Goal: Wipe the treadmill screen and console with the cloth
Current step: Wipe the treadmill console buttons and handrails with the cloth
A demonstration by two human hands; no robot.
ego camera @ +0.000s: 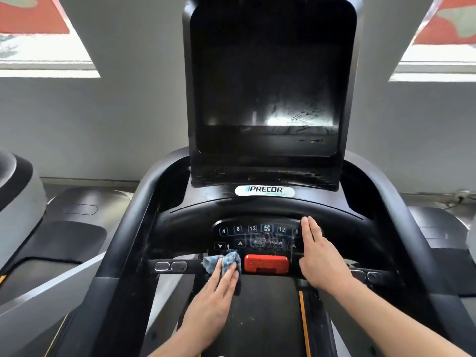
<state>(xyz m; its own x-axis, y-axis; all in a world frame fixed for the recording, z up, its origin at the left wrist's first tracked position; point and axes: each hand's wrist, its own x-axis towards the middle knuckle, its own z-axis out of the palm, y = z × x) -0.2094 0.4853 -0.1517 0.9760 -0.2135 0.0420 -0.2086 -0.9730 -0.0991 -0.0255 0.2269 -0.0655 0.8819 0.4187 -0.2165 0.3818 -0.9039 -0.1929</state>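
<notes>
A black treadmill stands before me with a tall dark screen (268, 81) showing smears near its lower edge. Below it lies the console (257, 237), a button panel with numbers, arrows and a fan key. My left hand (216, 292) presses a crumpled blue cloth (226, 261) with straight fingers against the console's lower left edge, beside the red stop button (266, 264). My right hand (318, 256) lies flat on the right end of the button panel, fingers straight and together, covering the keys there.
Thick black handrails (134, 222) curve round both sides of the console. The running belt (268, 313) lies below my hands. Another machine (20, 191) stands at the left, a grey wall and two bright windows behind.
</notes>
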